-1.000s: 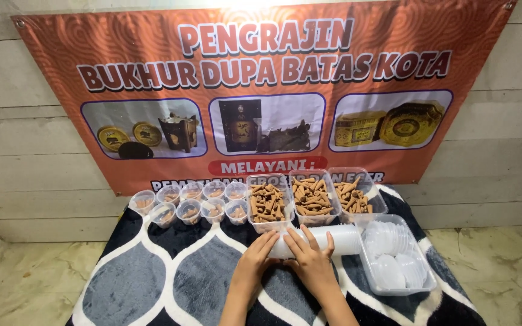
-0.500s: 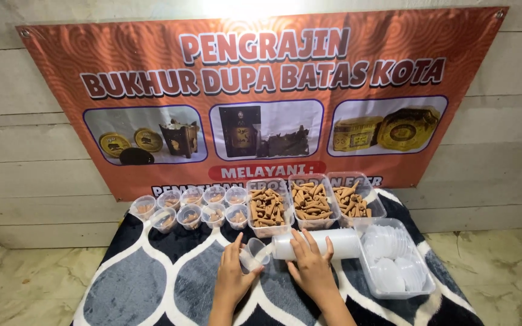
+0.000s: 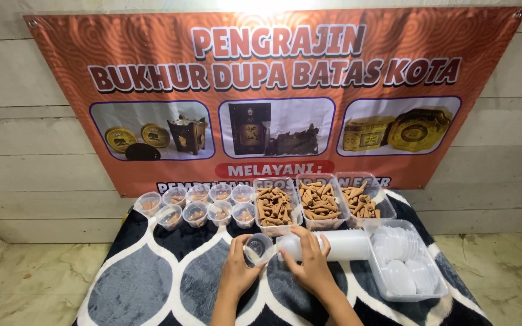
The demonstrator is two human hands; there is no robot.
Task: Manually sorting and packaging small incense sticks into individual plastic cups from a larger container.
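Left hand (image 3: 237, 273) is gripping a small clear plastic cup (image 3: 257, 249), fingers wrapped round its side, cup tilted so its open mouth is facing up and toward the camera. Cup looks empty, can't be sure. It is sitting just left of the end of a long sleeve of stacked clear plastic cups (image 3: 333, 246) lying on its side; whether cup and sleeve are touching, can't tell.

Right hand (image 3: 310, 265) is lying flat over the left part of that sleeve, fingers spread and pressing down on it, not closed round it.

Taking the sleeve as reference:
- Just right of it and touching its far end: a clear rectangular plastic tub (image 3: 437, 288) holding round translucent lids (image 3: 401, 265).
- Directly behind it: three clear rectangular plastic containers (image 3: 320, 204) in a row, each filled with brown cone-shaped incense pieces (image 3: 274, 205).
- Behind and to the left: two rows of small clear cups already filled with brown pieces (image 3: 199, 205), nine or so, close together.
- Underneath everything: a dark navy cloth with white-outlined grey teardrop shapes (image 3: 134, 284), covering a low surface.
- Further behind, on a pale plank wall (image 3: 25, 151): an orange-brown printed banner (image 3: 152, 72) with three photo panels of burners and gold tins, hanging down to just behind the containers.
- Left and right of the cloth: pale marbled floor tiles (image 3: 19, 290).

Both forearms are coming in from the bottom edge, near the middle of the cloth.
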